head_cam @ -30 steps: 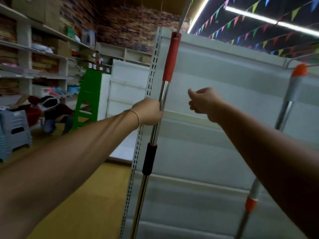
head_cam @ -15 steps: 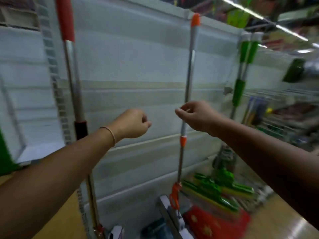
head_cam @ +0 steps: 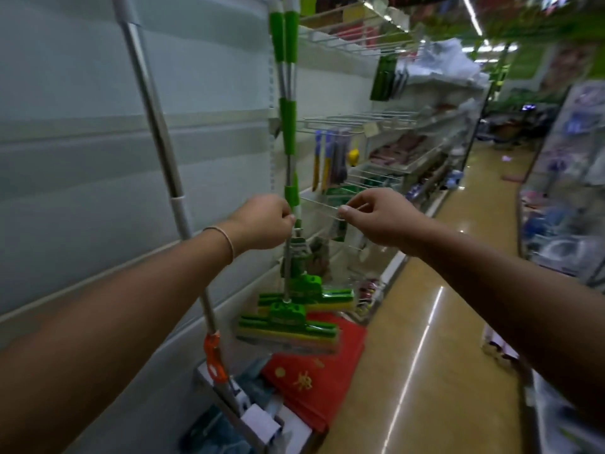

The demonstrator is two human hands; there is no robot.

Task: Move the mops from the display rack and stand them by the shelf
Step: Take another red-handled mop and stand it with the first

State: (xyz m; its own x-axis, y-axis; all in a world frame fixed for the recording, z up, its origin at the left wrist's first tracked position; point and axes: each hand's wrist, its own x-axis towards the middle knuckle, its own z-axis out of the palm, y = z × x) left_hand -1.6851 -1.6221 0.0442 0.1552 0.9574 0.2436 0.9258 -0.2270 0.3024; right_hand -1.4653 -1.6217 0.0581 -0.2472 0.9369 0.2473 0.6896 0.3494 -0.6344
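Your left hand (head_cam: 262, 224) grips the green mop's pole (head_cam: 288, 257) while your right hand (head_cam: 379, 221) hovers beside it, fingers curled, holding nothing.

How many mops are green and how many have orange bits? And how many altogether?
Green sponge mops: 2, one in front of the other, hanging together.
Silver-handled mop with orange clip: 1, leaning on the white panel.
Total: 3 mops.
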